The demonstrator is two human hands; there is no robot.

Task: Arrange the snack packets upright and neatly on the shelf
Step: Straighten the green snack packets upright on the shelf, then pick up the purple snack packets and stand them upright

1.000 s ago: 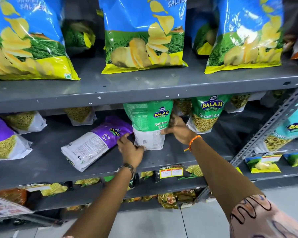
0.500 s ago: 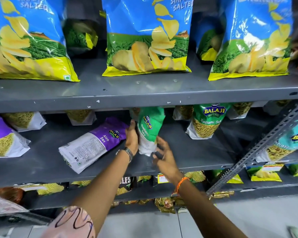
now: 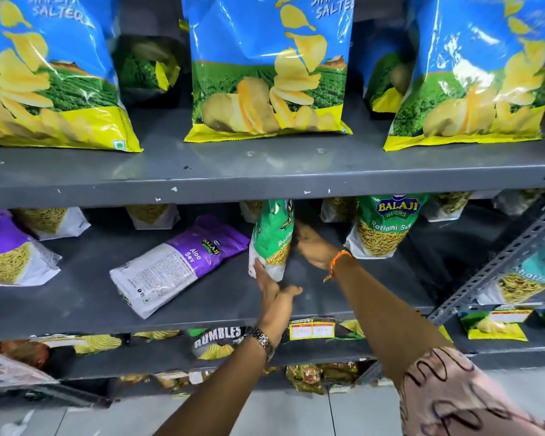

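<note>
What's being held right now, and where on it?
The green Ratlami Sev packet: left hand at its bottom corner, right hand against its right side.

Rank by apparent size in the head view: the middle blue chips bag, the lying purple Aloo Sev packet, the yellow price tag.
1. Middle blue chips bag, clearly largest, though its top is cut off.
2. Purple Aloo Sev packet, lying on the middle shelf.
3. Yellow price tag, smallest.
The order is plain despite differing distances.

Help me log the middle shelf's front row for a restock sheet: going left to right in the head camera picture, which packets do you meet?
Upright purple packet at the left edge → purple Aloo Sev packet lying flat → green Ratlami Sev packet held between both hands → upright green Ratlami Sev packet.
</note>
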